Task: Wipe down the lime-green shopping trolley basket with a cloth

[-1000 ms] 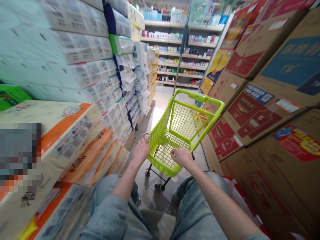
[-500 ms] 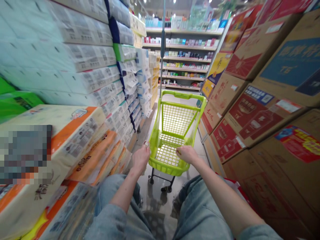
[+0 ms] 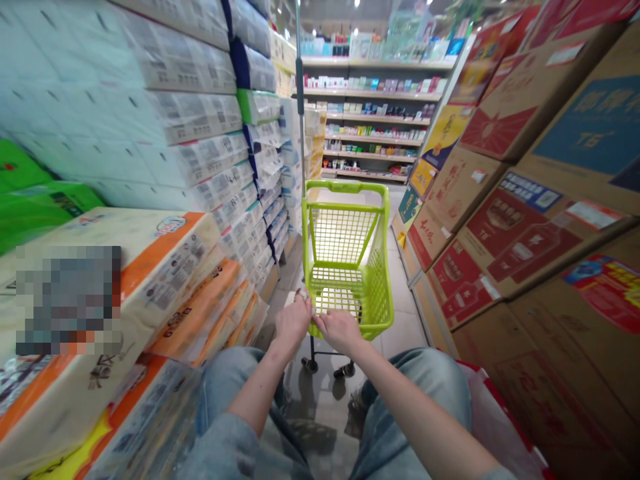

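My left hand [image 3: 293,321] is closed round a small whitish thing [image 3: 303,294] with a dark spot, too small and blurred to name. Close on its right, my right hand [image 3: 341,331] has its fingers curled and pressed together, with the tips at the left hand's. Whatever they may pinch is hidden. Both hands are in front of the near rim of a lime-green shopping cart [image 3: 377,267]. Its grid basket shows nothing inside, and a tall grey pole [image 3: 300,87] rises at its far left corner. I cannot tell whether either hand touches the cart.
Wrapped tissue packs [image 3: 210,120] are stacked high on the left, with orange and cream packs [image 3: 185,320] nearer. Cardboard cartons [image 3: 520,233] line the right. Stocked shelves [image 3: 370,120] stand at the far end. The tiled floor [image 3: 397,307] runs between, and my knees flank the cart.
My right hand has moved left from over the cart to meet my left hand. The cart now sits turned a little differently, its pole further left in view.
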`<action>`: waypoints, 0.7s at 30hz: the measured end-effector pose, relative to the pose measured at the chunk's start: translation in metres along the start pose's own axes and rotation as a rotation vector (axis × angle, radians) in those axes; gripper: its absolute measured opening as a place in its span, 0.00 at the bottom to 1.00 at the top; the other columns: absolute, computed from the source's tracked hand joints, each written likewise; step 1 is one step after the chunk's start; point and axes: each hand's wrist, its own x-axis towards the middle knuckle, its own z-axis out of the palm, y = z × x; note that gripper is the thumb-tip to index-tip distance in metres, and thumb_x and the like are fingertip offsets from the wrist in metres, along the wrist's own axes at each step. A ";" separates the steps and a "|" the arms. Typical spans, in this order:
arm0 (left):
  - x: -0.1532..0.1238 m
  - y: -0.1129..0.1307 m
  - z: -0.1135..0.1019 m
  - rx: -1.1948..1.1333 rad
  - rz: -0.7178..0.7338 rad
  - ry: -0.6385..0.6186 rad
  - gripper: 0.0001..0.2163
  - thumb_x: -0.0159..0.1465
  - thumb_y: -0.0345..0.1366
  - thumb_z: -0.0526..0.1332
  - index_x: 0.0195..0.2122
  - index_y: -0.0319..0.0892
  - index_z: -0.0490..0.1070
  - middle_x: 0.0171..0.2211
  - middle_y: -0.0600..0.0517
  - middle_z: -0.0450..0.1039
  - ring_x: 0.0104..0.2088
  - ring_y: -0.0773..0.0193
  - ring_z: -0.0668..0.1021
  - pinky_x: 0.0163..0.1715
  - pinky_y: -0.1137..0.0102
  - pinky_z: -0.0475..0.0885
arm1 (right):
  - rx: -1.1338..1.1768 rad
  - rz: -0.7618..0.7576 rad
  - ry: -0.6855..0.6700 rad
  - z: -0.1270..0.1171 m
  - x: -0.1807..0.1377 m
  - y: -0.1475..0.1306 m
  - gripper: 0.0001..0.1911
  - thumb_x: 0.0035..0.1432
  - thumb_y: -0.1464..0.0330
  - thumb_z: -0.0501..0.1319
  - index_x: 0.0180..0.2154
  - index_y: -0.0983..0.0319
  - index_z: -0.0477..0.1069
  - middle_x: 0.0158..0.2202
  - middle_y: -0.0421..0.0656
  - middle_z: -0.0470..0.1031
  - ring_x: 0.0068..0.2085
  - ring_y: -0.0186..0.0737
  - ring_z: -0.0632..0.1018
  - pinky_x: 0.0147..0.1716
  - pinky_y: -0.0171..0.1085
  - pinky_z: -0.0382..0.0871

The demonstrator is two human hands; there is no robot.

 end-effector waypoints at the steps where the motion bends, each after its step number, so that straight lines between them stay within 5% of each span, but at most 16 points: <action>1: 0.001 0.002 -0.001 -0.003 -0.007 0.013 0.19 0.69 0.43 0.41 0.45 0.37 0.65 0.33 0.41 0.78 0.36 0.52 0.80 0.33 0.63 0.72 | 0.005 -0.007 -0.001 0.000 0.000 0.002 0.28 0.67 0.58 0.40 0.35 0.60 0.77 0.34 0.46 0.78 0.37 0.40 0.77 0.37 0.35 0.63; 11: 0.038 0.014 -0.016 -0.101 -0.069 0.024 0.19 0.69 0.45 0.42 0.47 0.35 0.61 0.34 0.40 0.77 0.38 0.53 0.80 0.36 0.63 0.72 | 0.001 -0.019 -0.035 -0.007 -0.009 0.016 0.27 0.67 0.61 0.40 0.33 0.60 0.77 0.34 0.45 0.77 0.38 0.37 0.76 0.36 0.32 0.62; 15: 0.043 0.012 -0.005 -0.121 -0.039 0.261 0.18 0.67 0.43 0.47 0.47 0.34 0.63 0.42 0.38 0.74 0.43 0.52 0.78 0.40 0.62 0.72 | 0.005 0.005 -0.045 -0.008 -0.009 0.019 0.28 0.66 0.61 0.41 0.32 0.60 0.77 0.35 0.45 0.78 0.38 0.38 0.77 0.36 0.33 0.63; 18: 0.036 0.007 0.009 -0.167 0.115 0.518 0.20 0.65 0.42 0.51 0.54 0.34 0.61 0.52 0.36 0.67 0.52 0.51 0.72 0.49 0.59 0.69 | 0.001 0.054 -0.062 -0.008 -0.007 0.019 0.28 0.66 0.61 0.41 0.33 0.61 0.78 0.36 0.46 0.78 0.37 0.40 0.77 0.36 0.34 0.64; 21: 0.024 0.003 0.023 -0.209 0.426 0.524 0.17 0.66 0.39 0.52 0.51 0.36 0.66 0.53 0.40 0.67 0.58 0.52 0.66 0.57 0.57 0.63 | 0.000 0.070 -0.068 -0.009 -0.007 0.018 0.27 0.66 0.62 0.41 0.34 0.61 0.78 0.36 0.47 0.79 0.38 0.41 0.78 0.37 0.35 0.64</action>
